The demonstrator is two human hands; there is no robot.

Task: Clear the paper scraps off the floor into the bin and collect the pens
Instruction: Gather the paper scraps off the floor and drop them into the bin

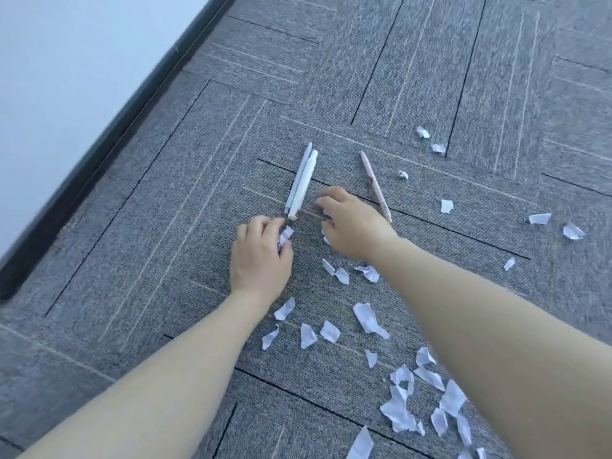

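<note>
Several torn white paper scraps lie scattered over the grey carpet, most of them at the lower right. Two white pens lie side by side just beyond my hands, and a third, pinkish pen lies to their right. My left hand is curled around a paper scrap, near the lower end of the two pens. My right hand is palm down on the carpet with fingers bent, and bits of scrap show at its edge. No bin is in view.
A white wall with a dark skirting board runs diagonally along the left. More scraps lie far right and near the top right. Grey carpet tiles with line patterns cover the floor.
</note>
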